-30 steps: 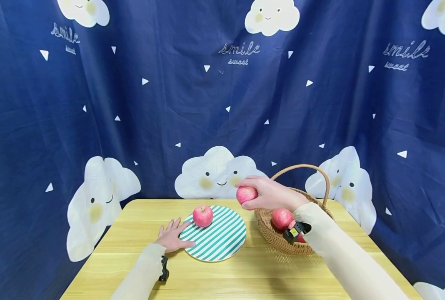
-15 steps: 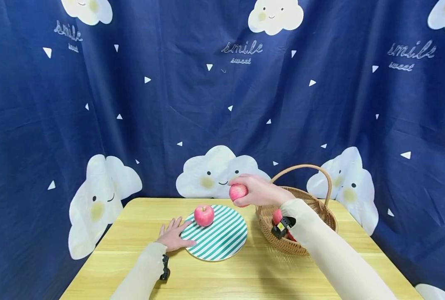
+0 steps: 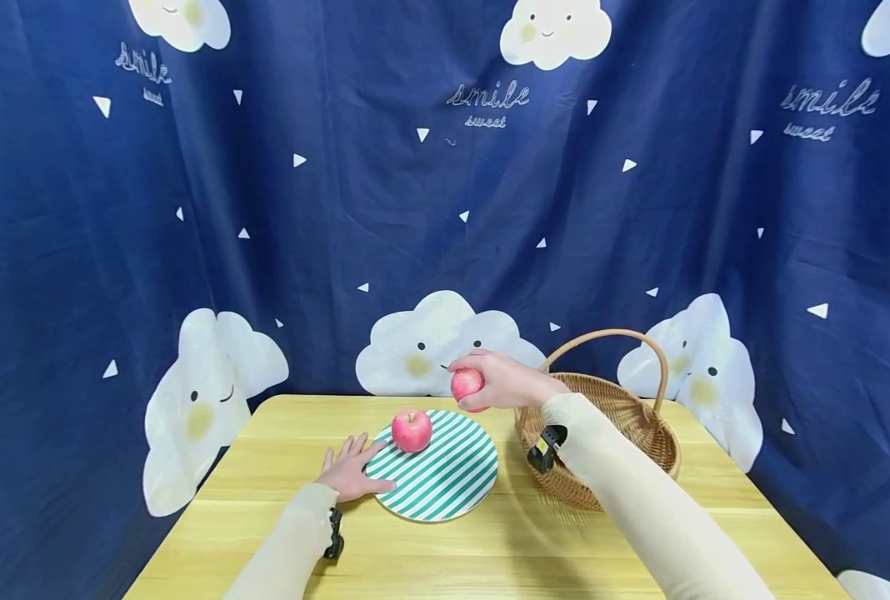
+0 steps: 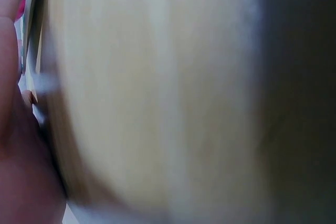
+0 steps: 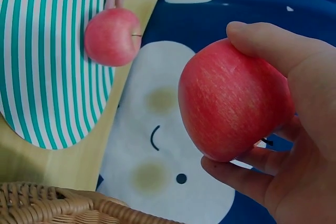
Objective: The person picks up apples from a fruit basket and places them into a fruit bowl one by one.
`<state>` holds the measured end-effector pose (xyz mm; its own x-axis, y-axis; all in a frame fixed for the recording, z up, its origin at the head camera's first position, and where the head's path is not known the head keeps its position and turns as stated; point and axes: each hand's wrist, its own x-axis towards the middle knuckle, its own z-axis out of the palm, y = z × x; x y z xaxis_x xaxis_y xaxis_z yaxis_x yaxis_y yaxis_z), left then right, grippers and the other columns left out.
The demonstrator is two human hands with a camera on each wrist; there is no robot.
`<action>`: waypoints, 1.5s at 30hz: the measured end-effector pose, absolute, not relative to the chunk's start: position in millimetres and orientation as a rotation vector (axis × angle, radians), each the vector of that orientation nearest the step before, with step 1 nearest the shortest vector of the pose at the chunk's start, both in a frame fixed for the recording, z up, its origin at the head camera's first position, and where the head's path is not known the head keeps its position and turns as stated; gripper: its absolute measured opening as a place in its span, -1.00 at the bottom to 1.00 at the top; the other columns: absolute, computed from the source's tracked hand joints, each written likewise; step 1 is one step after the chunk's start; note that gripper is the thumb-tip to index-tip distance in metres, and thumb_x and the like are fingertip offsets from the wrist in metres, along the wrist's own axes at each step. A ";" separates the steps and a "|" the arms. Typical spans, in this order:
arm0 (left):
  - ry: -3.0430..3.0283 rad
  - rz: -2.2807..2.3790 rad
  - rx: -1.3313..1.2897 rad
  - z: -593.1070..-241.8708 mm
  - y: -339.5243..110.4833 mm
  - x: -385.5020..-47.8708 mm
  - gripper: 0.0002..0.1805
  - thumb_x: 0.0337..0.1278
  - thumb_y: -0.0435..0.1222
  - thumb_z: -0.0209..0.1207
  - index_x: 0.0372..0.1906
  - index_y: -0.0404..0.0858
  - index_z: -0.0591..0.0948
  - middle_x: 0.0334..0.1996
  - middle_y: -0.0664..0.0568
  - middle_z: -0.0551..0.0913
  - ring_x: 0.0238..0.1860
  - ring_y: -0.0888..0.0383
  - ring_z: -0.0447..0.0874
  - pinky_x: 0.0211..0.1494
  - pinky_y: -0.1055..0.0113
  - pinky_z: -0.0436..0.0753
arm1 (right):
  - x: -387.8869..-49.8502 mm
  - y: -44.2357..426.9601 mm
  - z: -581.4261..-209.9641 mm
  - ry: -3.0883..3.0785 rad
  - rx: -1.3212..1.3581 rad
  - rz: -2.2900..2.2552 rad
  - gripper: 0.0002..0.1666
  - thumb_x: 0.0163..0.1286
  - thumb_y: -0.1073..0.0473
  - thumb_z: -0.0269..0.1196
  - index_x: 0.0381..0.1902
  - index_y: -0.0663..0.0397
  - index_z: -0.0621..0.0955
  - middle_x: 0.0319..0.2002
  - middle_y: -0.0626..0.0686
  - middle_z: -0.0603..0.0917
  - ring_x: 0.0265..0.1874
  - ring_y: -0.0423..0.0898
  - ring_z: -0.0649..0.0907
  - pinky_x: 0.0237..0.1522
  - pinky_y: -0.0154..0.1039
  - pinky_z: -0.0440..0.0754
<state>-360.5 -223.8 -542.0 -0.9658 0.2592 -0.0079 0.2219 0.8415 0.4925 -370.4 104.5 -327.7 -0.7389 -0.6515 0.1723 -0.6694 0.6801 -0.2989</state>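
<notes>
My right hand (image 3: pixel 507 382) grips a red apple (image 3: pixel 467 386) in the air, beyond the right rear of a round green-and-white striped board (image 3: pixel 445 475). In the right wrist view, thumb and fingers curl round this held apple (image 5: pixel 231 103). Another apple (image 3: pixel 412 431) rests on the board's far left part, stem up. My left hand (image 3: pixel 349 473) lies spread at the board's left edge, its thumb over the rim. The left wrist view is mostly blurred tabletop, with part of the left hand (image 4: pixel 23 171) at its left side.
A wicker basket (image 3: pixel 643 429) with a tall arched handle (image 3: pixel 602 335) stands right of the board, under my right forearm, which hides part of its inside. The wooden table (image 3: pixel 445 567) ends at a dark blue cloud-patterned curtain (image 3: pixel 385 208).
My right hand has carried the apple left, away from the basket toward the board. The apples seen in the basket earlier are now hidden behind my forearm. The left hand keeps its place.
</notes>
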 end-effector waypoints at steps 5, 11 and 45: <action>2.935 0.777 0.389 -540.2 -223.1 -359.8 0.10 -0.10 0.36 0.33 0.55 -0.01 0.29 0.60 -0.27 0.00 0.60 -0.35 -0.23 0.49 -0.43 -0.32 | -381.5 101.3 -337.1 -2.828 1.103 0.539 -0.29 0.12 0.01 0.49 0.28 -0.14 0.59 0.12 -0.03 0.62 -0.09 -0.16 0.62 -0.07 -0.28 0.64; 2.940 0.773 0.387 -540.5 -223.5 -359.8 0.10 -0.10 0.37 0.33 0.56 -0.03 0.28 0.60 -0.27 0.00 0.60 -0.35 -0.22 0.49 -0.42 -0.32 | -393.5 94.9 -347.8 -2.829 1.125 0.520 -0.24 0.10 0.01 0.50 0.30 -0.08 0.58 0.17 0.02 0.60 -0.02 -0.13 0.61 -0.01 -0.29 0.63; 2.957 0.718 0.372 -552.9 -225.8 -369.4 0.18 -0.20 0.52 0.23 0.57 0.07 0.25 0.62 -0.20 -0.02 0.62 -0.28 -0.22 0.52 -0.38 -0.32 | -425.1 56.2 -407.0 -3.010 0.892 0.459 -0.17 -0.07 0.03 0.62 0.24 -0.05 0.61 0.15 0.03 0.66 0.09 -0.01 0.62 0.15 -0.07 0.59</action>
<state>-369.4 -225.8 -552.9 -0.9678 0.2514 -0.0166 0.2158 0.8611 0.4604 -425.1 56.2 -407.0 -0.8414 -0.5381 0.0512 -0.5289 0.8000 -0.2833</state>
